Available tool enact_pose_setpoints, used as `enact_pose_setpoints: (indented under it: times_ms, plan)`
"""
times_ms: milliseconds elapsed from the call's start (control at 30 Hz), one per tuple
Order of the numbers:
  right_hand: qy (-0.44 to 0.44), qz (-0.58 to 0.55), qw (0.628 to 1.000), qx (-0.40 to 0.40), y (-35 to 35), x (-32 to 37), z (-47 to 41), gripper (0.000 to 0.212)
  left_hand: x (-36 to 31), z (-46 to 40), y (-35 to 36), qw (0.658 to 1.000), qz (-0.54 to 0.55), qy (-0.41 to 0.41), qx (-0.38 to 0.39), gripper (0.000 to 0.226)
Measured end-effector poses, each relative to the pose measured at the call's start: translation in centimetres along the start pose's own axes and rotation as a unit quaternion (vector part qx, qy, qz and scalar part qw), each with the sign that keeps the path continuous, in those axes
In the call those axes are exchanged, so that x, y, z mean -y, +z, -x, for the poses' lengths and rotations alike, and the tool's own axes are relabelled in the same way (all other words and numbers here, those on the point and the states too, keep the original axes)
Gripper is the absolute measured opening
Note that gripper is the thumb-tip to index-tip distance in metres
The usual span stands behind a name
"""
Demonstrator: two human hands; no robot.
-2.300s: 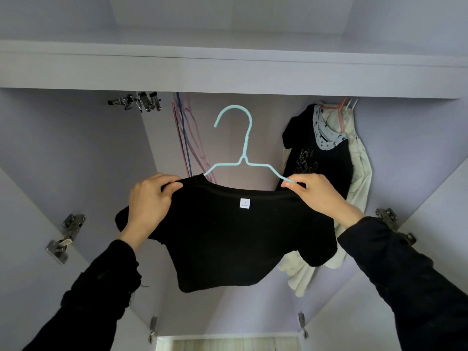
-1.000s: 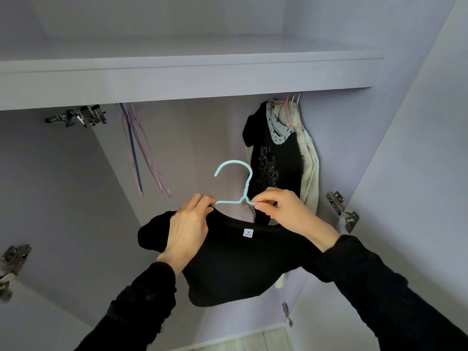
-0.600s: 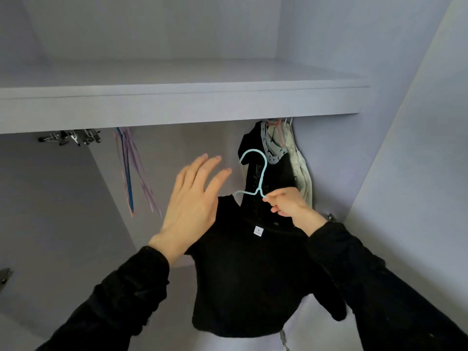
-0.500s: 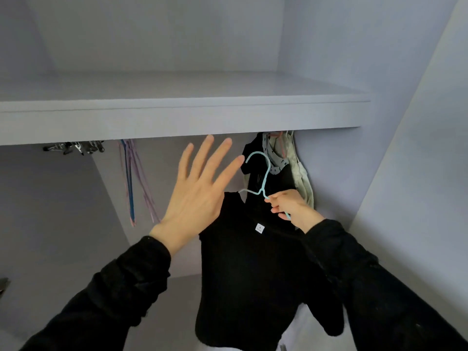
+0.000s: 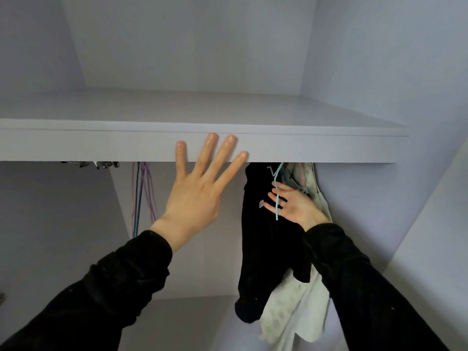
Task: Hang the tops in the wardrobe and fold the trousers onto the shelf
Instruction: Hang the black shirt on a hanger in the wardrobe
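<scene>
the black top [image 5: 263, 239] hangs on a light blue hanger [image 5: 277, 196] under the shelf [image 5: 329, 148], beside a cream garment [image 5: 298, 312]. the right hand [image 5: 291, 205] is open, fingers loosely around the hanger wire. the left hand [image 5: 200, 188] is spread wide and holds nothing.

Top [image 5: 263, 239] under shelf [image 5: 329, 148], left of hung clothes [image 5: 301, 307]

Two hands [image 5: 195, 196], one shelf [image 5: 101, 145]

Pale lilac wardrobe shelf [image 5: 291, 148] — top bare — dark and white tops [image 5: 258, 249] hanging beneath
</scene>
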State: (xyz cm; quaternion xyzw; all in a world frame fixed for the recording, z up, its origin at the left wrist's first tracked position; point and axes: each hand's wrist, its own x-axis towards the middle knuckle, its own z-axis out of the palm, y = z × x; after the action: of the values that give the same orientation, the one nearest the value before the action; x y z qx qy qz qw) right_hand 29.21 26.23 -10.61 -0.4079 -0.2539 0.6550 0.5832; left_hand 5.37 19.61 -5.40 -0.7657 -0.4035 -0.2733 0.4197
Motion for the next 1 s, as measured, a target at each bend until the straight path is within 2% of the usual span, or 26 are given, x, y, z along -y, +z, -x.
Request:
enact_pose_setpoints:
  times_ms: [200, 533, 667, 733, 833, 900, 1000]
  plan:
    - [-0.050, -0.040, 0.998, -0.010, 0.9, 2.0, -2.8, 0.039, 0.2, 0.0, 0.3, 1.000, -0.017, 0.006, -0.006, 0.113]
    - [-0.073, 0.047, 0.993, -0.082, 0.2, 2.3, -5.1, 0.039, 0.0, -0.2, 0.6, 1.000, -0.018, 0.004, -0.012, 0.114]
    - [-0.054, 0.081, 0.983, -0.157, 0.4, 2.6, -4.9, 0.034, 0.0, 0.0, 0.4, 1.000, -0.015, 0.000, -0.004, 0.113]
    - [-0.052, 0.056, 0.980, -0.185, -0.1, 3.1, -4.6, 0.037, -0.1, 0.0, 0.4, 1.000, -0.015, 0.000, -0.001, 0.113]
    - [-0.056, 0.015, 0.986, -0.159, -1.0, 3.9, -3.9, 0.047, -0.1, 0.1, 0.3, 1.000, -0.014, -0.005, 0.001, 0.114]
    - [-0.077, 0.046, 0.982, -0.167, -1.4, 3.7, -4.0, 0.046, -0.1, 0.0, 0.2, 1.000, -0.011, -0.008, 0.010, 0.114]
    - [-0.109, 0.181, 0.952, -0.219, -1.1, 3.0, -3.6, 0.038, -0.1, 0.0, 0.1, 0.999, -0.007, -0.014, 0.031, 0.112]
